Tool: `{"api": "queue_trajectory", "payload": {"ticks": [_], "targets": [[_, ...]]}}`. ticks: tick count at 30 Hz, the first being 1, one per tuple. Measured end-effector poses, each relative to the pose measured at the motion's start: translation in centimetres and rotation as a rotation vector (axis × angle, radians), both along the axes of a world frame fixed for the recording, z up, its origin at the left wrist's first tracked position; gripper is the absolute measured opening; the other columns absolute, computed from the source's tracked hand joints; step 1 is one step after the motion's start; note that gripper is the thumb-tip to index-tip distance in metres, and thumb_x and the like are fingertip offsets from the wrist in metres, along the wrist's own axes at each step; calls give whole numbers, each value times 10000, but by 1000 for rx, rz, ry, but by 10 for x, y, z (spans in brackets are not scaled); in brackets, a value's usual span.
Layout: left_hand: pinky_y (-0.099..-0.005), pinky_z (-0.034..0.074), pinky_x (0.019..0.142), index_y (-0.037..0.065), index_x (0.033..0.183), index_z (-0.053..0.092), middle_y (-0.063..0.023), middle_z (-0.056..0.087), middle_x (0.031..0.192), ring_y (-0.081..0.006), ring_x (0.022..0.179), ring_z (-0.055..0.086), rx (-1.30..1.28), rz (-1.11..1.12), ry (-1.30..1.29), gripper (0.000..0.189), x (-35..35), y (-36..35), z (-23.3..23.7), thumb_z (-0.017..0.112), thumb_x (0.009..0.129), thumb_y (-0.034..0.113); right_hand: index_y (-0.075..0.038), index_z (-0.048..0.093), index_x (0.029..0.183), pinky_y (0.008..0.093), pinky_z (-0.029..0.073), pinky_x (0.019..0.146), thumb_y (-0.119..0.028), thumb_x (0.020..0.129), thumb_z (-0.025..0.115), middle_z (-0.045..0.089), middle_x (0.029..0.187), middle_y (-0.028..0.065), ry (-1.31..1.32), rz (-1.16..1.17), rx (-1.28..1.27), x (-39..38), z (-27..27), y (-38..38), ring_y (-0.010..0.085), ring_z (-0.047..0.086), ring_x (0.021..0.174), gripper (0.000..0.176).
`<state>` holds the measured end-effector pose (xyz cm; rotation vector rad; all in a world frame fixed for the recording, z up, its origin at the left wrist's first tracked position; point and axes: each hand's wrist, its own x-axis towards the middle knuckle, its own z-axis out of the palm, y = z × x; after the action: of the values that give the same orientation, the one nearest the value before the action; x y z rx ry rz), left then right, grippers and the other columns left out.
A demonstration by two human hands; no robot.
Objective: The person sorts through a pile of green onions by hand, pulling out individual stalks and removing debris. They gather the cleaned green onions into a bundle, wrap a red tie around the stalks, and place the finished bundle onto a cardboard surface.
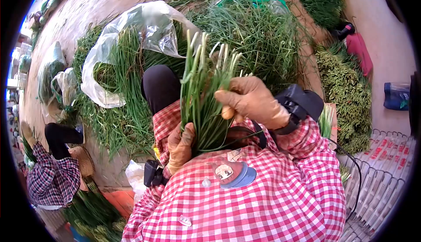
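Observation:
A bunch of chives (199, 97), long green stalks with pale ends pointing up, stands in front of my chest. My left hand (180, 147), in a tan glove, is wrapped around the lower left side of the bunch. On the other side, my right hand (252, 101), also gloved, has its fingers curled and pinched against the right edge of the stalks. Exactly which stalks those fingers grip is partly hidden. Just beyond the bunch lies a big loose heap of chives (258, 35) on the floor.
An open clear plastic bag (101, 62) lies over more stalks at left. Stacked bundles (342, 93) line the right side, near a metal rack (377, 176) and a pink cloth-like item (359, 53). At far left sits another person (55, 176) in a checked shirt.

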<state>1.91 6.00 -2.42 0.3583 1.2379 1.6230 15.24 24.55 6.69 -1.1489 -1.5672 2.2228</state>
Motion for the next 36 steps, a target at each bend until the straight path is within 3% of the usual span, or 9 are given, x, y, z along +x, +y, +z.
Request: {"api": "queue_trajectory", "payload": {"ticks": [4,8,11,13,16,18,24,32,36], "targets": [[-284,534,740,6,1133,595,-86,660,1020,-155,832,638,-82,69,-259,338,0,11,26,580,920,268,-7,621,936,164,409,378,-241,899,613,642,656,57,-100,-158,262,27,27,35,79,583,498,237],[-277,528,749,1,1130,588,-81,656,1015,-150,839,635,-73,66,-236,341,0,10,21,563,928,275,-42,639,940,212,412,398,-341,922,562,651,676,48,-316,-550,882,65,21,96,75,557,481,310],[-264,518,744,1,1120,593,-65,655,997,-131,834,624,-74,-10,-139,334,-1,9,19,559,932,275,-1,427,1293,330,433,417,-237,932,532,625,633,90,-1166,-211,1440,94,14,127,174,568,462,443],[-256,510,742,-1,1117,594,-56,653,993,-117,827,616,-79,-57,-165,335,-4,7,9,563,932,276,-2,273,1399,351,523,547,-322,946,481,670,755,152,-897,129,1213,56,36,83,201,640,569,592],[-249,498,760,-7,1125,591,-52,647,1011,-108,848,605,-78,-99,-174,341,-1,5,3,563,933,273,26,436,1295,285,554,631,-382,912,557,678,818,165,-579,477,771,9,48,38,169,663,628,572],[-245,491,778,-12,1135,587,-53,643,1031,-105,872,599,-58,-99,-172,346,3,5,1,561,935,269,6,581,1124,280,453,451,-418,898,568,623,625,79,-367,464,617,-3,22,32,141,580,534,481],[-251,477,835,-16,1178,567,-61,630,1083,-103,937,589,-78,-118,-224,367,2,7,20,545,943,265,7,666,932,201,394,415,-200,892,601,650,641,54,-108,119,115,-13,7,27,64,509,451,220],[-217,453,815,-2,1170,586,-13,628,1052,-74,891,573,-51,-101,-176,362,-5,8,-1,559,938,274,5,632,839,185,372,373,-260,889,627,622,589,19,-274,79,340,13,28,49,33,484,401,270],[-213,449,817,16,1159,602,-7,634,1037,-65,887,571,-84,-96,-133,319,-4,8,-13,580,928,235,-3,620,857,271,416,422,-208,881,620,619,621,100,-281,142,1003,26,6,49,130,537,447,207]]}}
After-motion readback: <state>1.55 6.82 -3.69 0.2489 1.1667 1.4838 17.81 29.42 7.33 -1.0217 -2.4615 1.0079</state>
